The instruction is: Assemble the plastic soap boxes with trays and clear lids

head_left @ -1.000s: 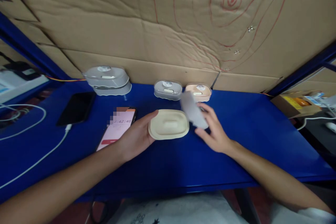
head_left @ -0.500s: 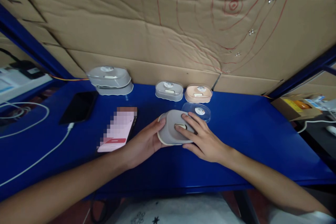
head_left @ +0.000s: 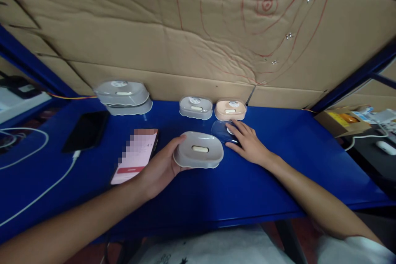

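Note:
My left hand (head_left: 168,163) grips the left end of a grey oval box (head_left: 198,159) with a cream piece in the slot on its top. On the blue table just right of the box lies a clear oval lid (head_left: 218,132) with a round sticker. My right hand (head_left: 249,142) rests over the right part of this lid, fingers spread. Behind the lid is a peach box (head_left: 230,111) under a clear cover, and left of that a covered grey box (head_left: 196,109). Two more grey boxes (head_left: 123,97) are stacked at the back left.
A lit phone (head_left: 136,156) and a dark phone (head_left: 86,131) on a white cable (head_left: 58,185) lie on the left of the blue table (head_left: 278,189). Cardboard (head_left: 130,29) stands along the back. An open carton (head_left: 343,126) sits at the right.
My right hand has left the top of the grey box and moved right onto the clear lid. The box in my left hand is now more level, its whole top uncovered.

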Demonstrator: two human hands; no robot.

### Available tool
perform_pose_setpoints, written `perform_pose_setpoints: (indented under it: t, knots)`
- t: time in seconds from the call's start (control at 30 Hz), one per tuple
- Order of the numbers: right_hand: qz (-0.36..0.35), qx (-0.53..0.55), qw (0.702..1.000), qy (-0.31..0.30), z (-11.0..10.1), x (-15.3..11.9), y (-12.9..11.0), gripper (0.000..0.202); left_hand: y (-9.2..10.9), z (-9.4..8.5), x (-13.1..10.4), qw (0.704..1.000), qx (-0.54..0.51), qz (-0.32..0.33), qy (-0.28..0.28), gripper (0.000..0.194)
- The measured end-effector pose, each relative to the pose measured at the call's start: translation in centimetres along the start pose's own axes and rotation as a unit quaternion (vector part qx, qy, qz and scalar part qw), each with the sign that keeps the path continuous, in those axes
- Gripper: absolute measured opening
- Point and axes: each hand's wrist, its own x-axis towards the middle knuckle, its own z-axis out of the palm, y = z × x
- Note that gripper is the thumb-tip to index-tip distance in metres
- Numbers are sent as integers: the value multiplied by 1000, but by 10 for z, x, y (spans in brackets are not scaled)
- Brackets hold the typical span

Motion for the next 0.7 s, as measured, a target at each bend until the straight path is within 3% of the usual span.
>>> perform_pose_setpoints:
  t: [0.1, 0.2, 0.27, 0.47, 0.7]
  knots:
    - [9, 145, 989, 28, 1, -3, -5, 64, 0, -2, 3, 1000, -19, 7, -21, 30]
    - [-24, 312, 950, 22, 4, -11, -22, 60, 0, -1, 2, 998, -41, -5, -52, 36]
    - [-55, 334, 941, 9, 7, -17, -34, 60, 0, 1, 0, 996, -42, -19, -71, 40]
    - [-195, 138, 971, -15, 9, -23, -49, 72, -8, 2, -5, 993, -9, -19, -118, 46]
    - [-254, -6, 967, 34, -1, -22, -53, 87, -12, -4, -5, 982, -6, 3, -191, 53]
